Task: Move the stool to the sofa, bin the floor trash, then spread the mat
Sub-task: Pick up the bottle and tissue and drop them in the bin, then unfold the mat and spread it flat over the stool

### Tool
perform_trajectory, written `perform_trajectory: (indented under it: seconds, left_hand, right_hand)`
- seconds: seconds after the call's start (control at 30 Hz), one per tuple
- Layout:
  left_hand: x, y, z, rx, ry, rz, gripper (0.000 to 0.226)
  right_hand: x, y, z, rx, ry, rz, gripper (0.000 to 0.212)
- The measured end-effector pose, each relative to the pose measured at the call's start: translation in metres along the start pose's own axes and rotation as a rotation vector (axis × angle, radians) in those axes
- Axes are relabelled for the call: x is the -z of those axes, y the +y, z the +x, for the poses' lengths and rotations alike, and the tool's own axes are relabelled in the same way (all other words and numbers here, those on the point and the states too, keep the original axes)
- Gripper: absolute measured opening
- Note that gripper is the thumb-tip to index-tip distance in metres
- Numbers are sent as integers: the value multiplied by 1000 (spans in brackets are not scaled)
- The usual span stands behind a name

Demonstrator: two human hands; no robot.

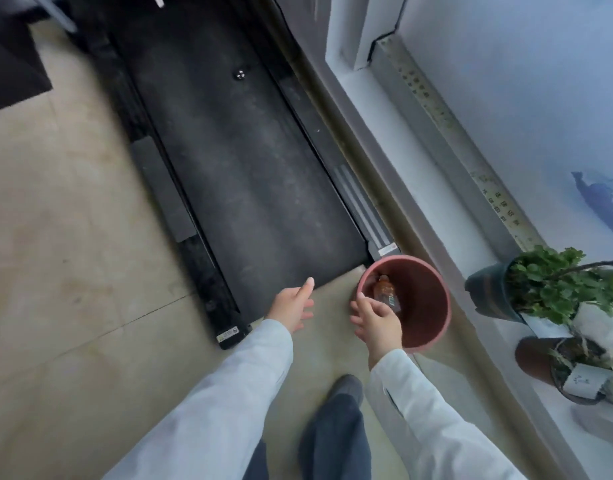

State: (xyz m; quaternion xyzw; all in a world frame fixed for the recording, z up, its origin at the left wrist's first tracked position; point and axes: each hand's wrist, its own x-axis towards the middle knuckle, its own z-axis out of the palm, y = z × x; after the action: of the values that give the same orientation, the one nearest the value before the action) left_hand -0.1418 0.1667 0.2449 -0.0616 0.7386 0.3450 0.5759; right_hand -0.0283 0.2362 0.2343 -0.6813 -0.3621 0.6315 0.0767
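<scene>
A pink round bin (430, 327) stands on the floor at the near end of a treadmill. Inside it lies an orange-brown bottle (384, 289) with a label. My right hand (376, 318) hovers over the bin's near-left rim, fingers apart, holding nothing; the bottle is apart from it, down in the bin. My left hand (293, 306) is open above the floor by the treadmill's end, fingers spread, empty. No stool, sofa or mat shows in the head view.
A long black treadmill (235, 161) runs away from me at centre. Right of it a grey window ledge (419, 174) carries two potted plants (554, 289) (572, 368). Beige tiled floor (55, 271) lies on the left. My foot (346, 388) is below the bin.
</scene>
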Motion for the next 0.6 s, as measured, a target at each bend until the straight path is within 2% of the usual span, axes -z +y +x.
perform_trajectory:
  seconds: [0.27,0.6]
  left_hand:
    - [174,-50,-76,-86,67,-326,50]
    - [395,-175,-176,-126,288,-696,41]
  right_hand:
    - [-146,14,-134,88,-162,-144,10]
    - [-324,96,-311,155,-374,-362,18]
